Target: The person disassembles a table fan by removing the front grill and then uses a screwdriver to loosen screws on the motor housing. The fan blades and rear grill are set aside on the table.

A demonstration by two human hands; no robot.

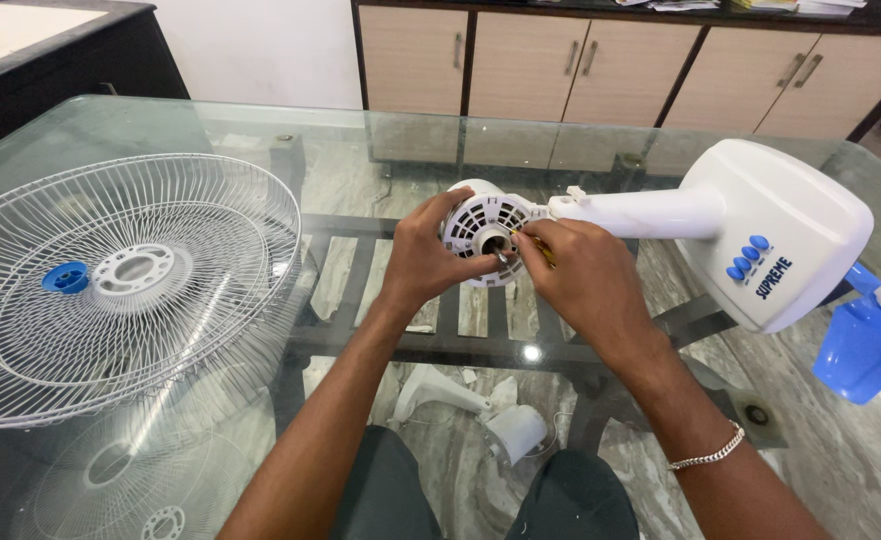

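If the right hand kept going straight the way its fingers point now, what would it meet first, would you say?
The right hand points left, toward the fan motor, which its fingertips already seem to touch at the shaft. Just beyond are the fingers of the left hand gripping that housing, though depth is hard to judge.

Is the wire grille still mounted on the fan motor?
No. The grille lies flat on the glass table to the left, apart from the motor that the left hand and right hand are working on.

A glass table (pixel 380 140) carries a wire fan guard (pixel 120 280), white fan body (pixel 760 230) and blue blade (pixel 865 345).
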